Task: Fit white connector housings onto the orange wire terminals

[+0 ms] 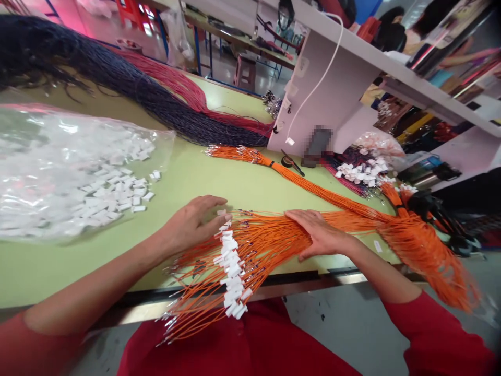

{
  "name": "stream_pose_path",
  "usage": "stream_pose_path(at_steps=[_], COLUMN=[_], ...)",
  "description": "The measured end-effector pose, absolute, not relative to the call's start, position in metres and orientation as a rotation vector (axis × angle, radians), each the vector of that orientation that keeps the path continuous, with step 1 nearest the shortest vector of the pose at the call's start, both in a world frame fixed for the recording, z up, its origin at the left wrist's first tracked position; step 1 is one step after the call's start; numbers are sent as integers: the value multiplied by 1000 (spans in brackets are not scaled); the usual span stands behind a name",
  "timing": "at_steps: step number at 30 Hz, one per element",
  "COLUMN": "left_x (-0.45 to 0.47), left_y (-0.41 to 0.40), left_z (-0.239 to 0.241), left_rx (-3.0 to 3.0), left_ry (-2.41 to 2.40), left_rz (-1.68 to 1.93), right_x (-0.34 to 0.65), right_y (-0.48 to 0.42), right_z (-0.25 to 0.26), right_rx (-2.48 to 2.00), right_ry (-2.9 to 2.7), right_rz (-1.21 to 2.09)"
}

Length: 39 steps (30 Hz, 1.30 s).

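A bundle of orange wires [270,237] is fanned out at the table's front edge. Small white connectors [230,261] sit in a slanting row across it. Silver-tipped wire ends [168,318] reach past the row and hang over the edge. My left hand [193,224] is at the top of this row, thumb and fingers apart. One white connector [222,212] shows in the gap between them; whether they touch it I cannot tell. My right hand [319,232] lies with fingers spread on top of the orange wires, right of the connectors.
A clear plastic bag [70,136] of loose white connectors lies at left. Behind are dark blue wires [156,94] and red wires [183,86]. A tied orange bundle [313,185] runs to the right. A shelf [336,73] rises at the back; people [430,26] are beyond it.
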<state>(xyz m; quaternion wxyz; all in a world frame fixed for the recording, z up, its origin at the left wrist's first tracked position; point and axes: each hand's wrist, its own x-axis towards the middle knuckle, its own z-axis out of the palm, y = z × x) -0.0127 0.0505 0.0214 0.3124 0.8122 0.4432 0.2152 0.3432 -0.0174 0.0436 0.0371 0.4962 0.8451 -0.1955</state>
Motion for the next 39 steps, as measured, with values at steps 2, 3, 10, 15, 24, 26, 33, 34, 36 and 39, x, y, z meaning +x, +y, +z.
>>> stream_pose_path(at_steps=[2,3,10,15,24,26,33,34,36,39], left_x=[0,8,85,129,129,127,139,138,133,125], left_y=[49,48,47,57,80,79,89,93,99,103], left_z=[31,36,50,52,40,40,52,51,46,33], left_rx=[2183,2210,2469,2623,2529,2504,2339,2288,2153,1963], left_ry=[1123,1085,853,939,848,831,768,760,725,660], left_rz=[468,417,92,-155,-87,-24,-91,-135,-226,-299], right_x=[345,343,319,323,344,341,335,336,339,348], right_y=[-26,-26,5,13,22,21,8,7,9,22], right_z=[44,45,46,37,34,32,33,33,36,40], right_rx=[1564,1573,1561,1759,1725,1775,1919,1919,1891,1758], right_ry=[2623,2643,2591,2606,2679,2635,2657,2667,2682,2704], right_rz=[-533,-502,-241,-270,-559,-459,-181,-165,-235,-699])
